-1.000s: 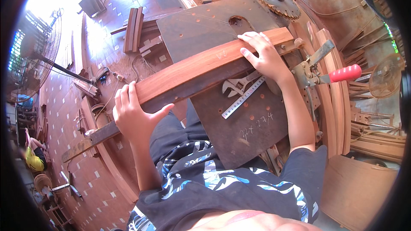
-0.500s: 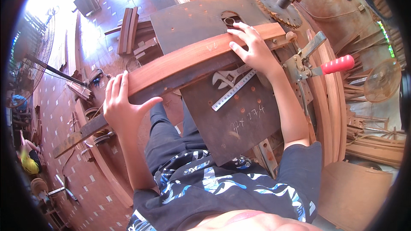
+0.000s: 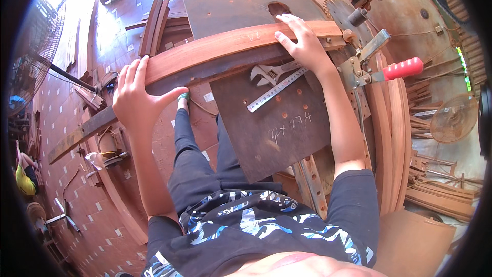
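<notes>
A long reddish wood strip (image 3: 205, 51) lies across a dark steel plate (image 3: 277, 138), against a dark straight bar (image 3: 230, 61). My left hand (image 3: 134, 92) rests at the strip's left end, fingers stretched and thumb spread. Over its right part lies my right hand (image 3: 302, 43), open, fingertips on the far edge and thumb on top. An adjustable wrench (image 3: 269, 74) and a white steel ruler (image 3: 271, 95) are on the plate below the bar. Right of the strip's end stands a toggle clamp with a red handle (image 3: 403, 68). A toothed circular saw blade (image 3: 341, 10) is just beyond.
Curved wood pieces (image 3: 392, 149) stand along the right side. Brown sheet material (image 3: 415, 241) lies at lower right. More strips (image 3: 154, 28) are stacked at far left, near a large fan (image 3: 38, 56). Another person in yellow (image 3: 24, 179) is at the left edge.
The plate, with the strip, clamp and both my hands, has moved forward, bringing the clamp closer to the saw blade. Both hands keep their places on the strip.
</notes>
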{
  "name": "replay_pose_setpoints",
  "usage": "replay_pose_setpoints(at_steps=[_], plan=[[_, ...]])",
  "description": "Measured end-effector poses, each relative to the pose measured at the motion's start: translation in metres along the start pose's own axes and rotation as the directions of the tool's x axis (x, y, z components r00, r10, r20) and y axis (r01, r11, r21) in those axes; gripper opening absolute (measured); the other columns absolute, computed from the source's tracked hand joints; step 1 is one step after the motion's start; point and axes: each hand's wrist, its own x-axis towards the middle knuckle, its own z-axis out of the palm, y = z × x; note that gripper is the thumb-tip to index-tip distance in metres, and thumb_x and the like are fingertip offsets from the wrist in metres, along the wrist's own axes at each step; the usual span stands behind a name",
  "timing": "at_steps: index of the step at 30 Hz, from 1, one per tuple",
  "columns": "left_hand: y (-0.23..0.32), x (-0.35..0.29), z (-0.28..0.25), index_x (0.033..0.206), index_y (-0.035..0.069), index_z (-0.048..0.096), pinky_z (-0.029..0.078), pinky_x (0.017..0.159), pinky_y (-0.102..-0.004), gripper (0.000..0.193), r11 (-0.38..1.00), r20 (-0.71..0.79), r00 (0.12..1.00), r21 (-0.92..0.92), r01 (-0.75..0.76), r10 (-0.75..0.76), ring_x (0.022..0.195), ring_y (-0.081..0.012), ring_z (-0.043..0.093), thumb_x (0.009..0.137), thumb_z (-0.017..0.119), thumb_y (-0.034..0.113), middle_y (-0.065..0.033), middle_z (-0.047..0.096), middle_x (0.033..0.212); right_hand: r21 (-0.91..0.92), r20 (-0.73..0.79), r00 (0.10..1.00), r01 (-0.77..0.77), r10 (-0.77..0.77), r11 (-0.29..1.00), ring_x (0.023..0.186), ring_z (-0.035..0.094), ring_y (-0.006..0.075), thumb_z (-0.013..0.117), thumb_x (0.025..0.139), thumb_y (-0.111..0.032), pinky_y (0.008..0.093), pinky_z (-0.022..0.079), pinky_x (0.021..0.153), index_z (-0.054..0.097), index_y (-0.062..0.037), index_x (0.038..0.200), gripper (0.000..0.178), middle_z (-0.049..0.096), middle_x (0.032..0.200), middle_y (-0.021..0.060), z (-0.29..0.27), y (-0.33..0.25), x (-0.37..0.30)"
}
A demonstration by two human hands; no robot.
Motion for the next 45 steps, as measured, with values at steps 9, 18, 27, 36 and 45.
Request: replay_pose_setpoints(at_steps=[9, 18, 27, 36, 45], plan=[[0.001, 0.0, 0.005, 0.124, 0.009, 0.073, 0.06, 0.091, -0.0432, 0.09, 0.998, -0.062, 0.997, 0.049, -0.05, 0.053, 0.114, -0.0267, 0.071, 0.071, 0.075, 0.081, -0.0087, 0.074, 0.124, 0.003, -0.097, 0.993, 0.066, -0.065, 0.998, 0.127, 0.061, 0.0343, 0.067, 0.096, -0.033, 0.0424, 0.043, 0.113, 0.067, -0.0047, 0.134, 0.047, 0.07, 0.131, 0.0179, 0.005, 0.002, 0.003], [0.0, -0.001, 0.014, 0.123, 0.01, 0.075, 0.061, 0.087, -0.0405, 0.084, 0.997, -0.13, 0.989, 0.055, -0.058, 0.064, 0.108, -0.0273, 0.073, 0.077, 0.07, 0.08, -0.0086, 0.075, 0.118, 0.041, -0.176, 0.984, 0.04, -0.033, 0.998, 0.117, 0.069, 0.0323, 0.07, 0.096, -0.035, 0.0397, 0.051, 0.104, 0.069, -0.0022, 0.132, 0.048, 0.075, 0.122, 0.0168, 0.01, 0.01, 0.002], [-0.006, 0.0, 0.022, 0.125, 0.012, 0.076, 0.063, 0.081, -0.04, 0.087, 0.996, -0.169, 0.984, 0.077, -0.042, 0.055, 0.101, -0.0269, 0.076, 0.077, 0.066, 0.084, -0.0102, 0.076, 0.119, -0.003, -0.175, 0.984, 0.036, -0.036, 0.999, 0.123, 0.066, 0.0313, 0.066, 0.097, -0.039, 0.0402, 0.049, 0.108, 0.068, -0.0075, 0.135, 0.049, 0.072, 0.129, 0.0156, 0.011, 0.011, 0.007], [-0.01, -0.001, 0.029, 0.123, 0.013, 0.077, 0.062, 0.08, -0.0376, 0.087, 0.993, -0.232, 0.972, 0.115, -0.008, 0.035, 0.102, -0.0261, 0.076, 0.079, 0.063, 0.086, -0.01, 0.078, 0.117, 0.031, -0.21, 0.976, 0.063, -0.055, 0.998, 0.115, 0.068, 0.0362, 0.067, 0.097, -0.032, 0.0426, 0.051, 0.103, 0.072, -0.0045, 0.125, 0.04, 0.073, 0.12, 0.0204, 0.008, 0.005, 0.006], [-0.005, 0.001, 0.022, 0.124, 0.013, 0.076, 0.06, 0.086, -0.0418, 0.078, 0.997, -0.15, 0.987, 0.048, 0.058, -0.05, 0.104, -0.0297, 0.075, 0.083, 0.064, 0.079, -0.0108, 0.077, 0.117, 0.063, -0.16, 0.987, -0.002, 0.012, 0.998, 0.123, 0.065, 0.0326, 0.066, 0.096, -0.042, 0.0408, 0.048, 0.109, 0.069, -0.0095, 0.133, 0.05, 0.073, 0.128, 0.0134, 0.009, 0.005, 0.006]])
